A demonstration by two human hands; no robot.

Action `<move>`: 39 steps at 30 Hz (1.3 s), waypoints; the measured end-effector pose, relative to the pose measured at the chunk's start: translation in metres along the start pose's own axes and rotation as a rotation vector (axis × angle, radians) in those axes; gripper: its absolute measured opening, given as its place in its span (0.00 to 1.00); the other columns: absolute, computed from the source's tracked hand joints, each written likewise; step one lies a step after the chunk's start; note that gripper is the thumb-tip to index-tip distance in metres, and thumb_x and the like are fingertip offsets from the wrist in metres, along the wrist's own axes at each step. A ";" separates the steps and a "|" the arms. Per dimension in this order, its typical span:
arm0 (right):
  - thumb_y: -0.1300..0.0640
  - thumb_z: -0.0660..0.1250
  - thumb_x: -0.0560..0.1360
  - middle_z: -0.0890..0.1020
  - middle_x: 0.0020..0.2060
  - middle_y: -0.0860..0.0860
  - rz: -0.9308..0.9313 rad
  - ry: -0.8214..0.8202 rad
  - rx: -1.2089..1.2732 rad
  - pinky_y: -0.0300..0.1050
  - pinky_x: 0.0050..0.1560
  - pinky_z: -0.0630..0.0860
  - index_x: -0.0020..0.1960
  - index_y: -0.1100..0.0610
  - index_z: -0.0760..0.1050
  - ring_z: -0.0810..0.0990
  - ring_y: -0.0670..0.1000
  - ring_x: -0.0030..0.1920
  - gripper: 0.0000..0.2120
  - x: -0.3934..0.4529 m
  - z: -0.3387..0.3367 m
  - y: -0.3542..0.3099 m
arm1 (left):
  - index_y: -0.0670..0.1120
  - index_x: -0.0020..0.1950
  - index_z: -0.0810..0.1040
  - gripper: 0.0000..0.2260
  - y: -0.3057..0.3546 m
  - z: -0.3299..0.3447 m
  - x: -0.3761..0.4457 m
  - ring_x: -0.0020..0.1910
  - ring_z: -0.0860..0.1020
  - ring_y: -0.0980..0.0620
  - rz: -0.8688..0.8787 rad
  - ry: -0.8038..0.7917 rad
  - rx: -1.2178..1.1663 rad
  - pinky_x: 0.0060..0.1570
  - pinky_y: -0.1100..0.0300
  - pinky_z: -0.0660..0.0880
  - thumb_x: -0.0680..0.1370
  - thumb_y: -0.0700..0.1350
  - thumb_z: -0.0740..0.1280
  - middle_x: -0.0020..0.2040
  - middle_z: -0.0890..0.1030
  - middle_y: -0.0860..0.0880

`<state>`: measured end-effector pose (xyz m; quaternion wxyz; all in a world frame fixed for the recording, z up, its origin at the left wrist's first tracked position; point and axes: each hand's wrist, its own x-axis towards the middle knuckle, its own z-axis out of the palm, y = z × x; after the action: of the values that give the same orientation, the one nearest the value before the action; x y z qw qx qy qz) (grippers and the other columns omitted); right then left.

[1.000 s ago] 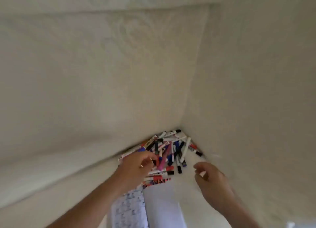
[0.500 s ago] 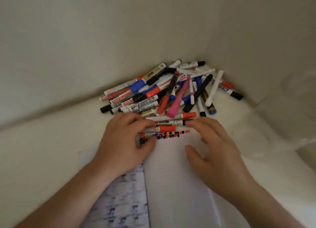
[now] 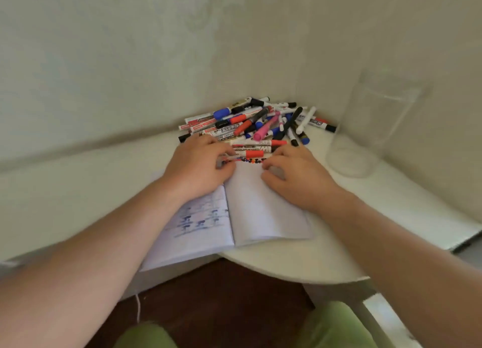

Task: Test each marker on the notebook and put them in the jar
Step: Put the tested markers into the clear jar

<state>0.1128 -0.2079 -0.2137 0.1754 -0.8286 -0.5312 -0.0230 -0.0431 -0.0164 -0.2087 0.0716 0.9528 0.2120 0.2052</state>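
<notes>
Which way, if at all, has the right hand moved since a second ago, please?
Yes: right hand moved left toward the marker pile, onto the notebook.

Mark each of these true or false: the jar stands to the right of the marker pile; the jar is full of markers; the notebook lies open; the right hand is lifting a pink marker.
1. The jar stands right of the marker pile. True.
2. The jar is full of markers. False: it looks empty.
3. The notebook lies open. True.
4. The right hand is lifting a pink marker. False: the pink marker lies in the pile, and the right hand rests on the page.
</notes>
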 end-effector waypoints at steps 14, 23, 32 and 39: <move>0.39 0.68 0.77 0.73 0.62 0.46 0.020 0.103 0.026 0.53 0.66 0.72 0.73 0.43 0.72 0.69 0.52 0.65 0.26 0.012 0.002 0.004 | 0.55 0.65 0.80 0.15 -0.019 0.001 0.014 0.59 0.75 0.49 -0.142 -0.109 -0.063 0.59 0.52 0.75 0.81 0.57 0.66 0.58 0.75 0.52; 0.36 0.63 0.76 0.81 0.44 0.48 -0.295 0.223 -0.106 0.54 0.45 0.79 0.55 0.50 0.84 0.78 0.53 0.46 0.21 0.069 0.021 0.007 | 0.52 0.57 0.81 0.12 -0.038 0.015 0.026 0.56 0.74 0.46 0.128 0.045 0.089 0.55 0.50 0.71 0.82 0.56 0.63 0.54 0.80 0.51; 0.49 0.70 0.78 0.75 0.28 0.43 -0.101 0.356 0.347 0.42 0.33 0.70 0.47 0.46 0.80 0.72 0.45 0.30 0.02 0.069 -0.003 -0.013 | 0.62 0.60 0.73 0.12 -0.010 -0.034 0.025 0.45 0.78 0.56 0.032 0.232 -0.641 0.44 0.63 0.74 0.78 0.60 0.68 0.48 0.80 0.60; 0.53 0.66 0.75 0.70 0.27 0.55 0.165 -0.051 1.710 0.42 0.26 0.63 0.40 0.55 0.76 0.66 0.51 0.29 0.07 0.071 -0.023 -0.017 | 0.51 0.65 0.78 0.21 0.011 -0.011 0.049 0.53 0.79 0.56 0.228 0.021 -0.361 0.51 0.50 0.77 0.84 0.63 0.58 0.53 0.81 0.57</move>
<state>0.1322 -0.1473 -0.1723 0.7286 -0.4481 -0.3078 0.4167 -0.0029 -0.0050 -0.1786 0.2151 0.9402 0.0632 0.2564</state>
